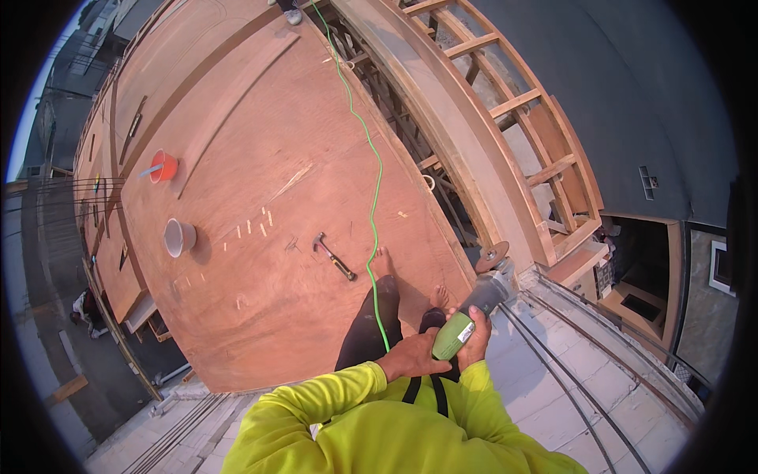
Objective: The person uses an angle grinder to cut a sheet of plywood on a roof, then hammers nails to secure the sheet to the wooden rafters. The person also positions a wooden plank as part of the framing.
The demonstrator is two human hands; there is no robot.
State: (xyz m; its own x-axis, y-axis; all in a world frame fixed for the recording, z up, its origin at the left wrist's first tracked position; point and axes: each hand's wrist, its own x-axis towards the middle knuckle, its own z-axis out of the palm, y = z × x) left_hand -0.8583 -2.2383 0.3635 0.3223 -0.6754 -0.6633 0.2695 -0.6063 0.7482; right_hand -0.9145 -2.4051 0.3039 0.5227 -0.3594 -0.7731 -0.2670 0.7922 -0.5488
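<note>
“Checking the hands first: what are they on?”

“Both are closed around one tool. The left hand (414, 354) cups the rear of a green-bodied, grey-headed angle grinder (483, 296), and the right hand (477, 340) grips its body from the other side”

“Where does it point?”

“Away from the chest. Its round brown disc (494, 257) sits by the near end of a long, curved wooden beam (442, 87), beside the edge of the reddish plywood deck (276, 182). I can't tell whether the disc touches wood, or whether it is spinning”

“How would you handle it well?”

“Both hands firm, wrists straight, disc brought in lightly and squarely, and no leaning on it; the edge should do the work”

“Anything to watch?”

“The bright green cable (380, 170) crosses the dark-trousered left leg (363, 328), so I'd lead it behind the body, well clear of the disc. Those bare feet (440, 297) worry me too: I'd want sturdy shoes on, and any sparks thrown away from them”
</note>
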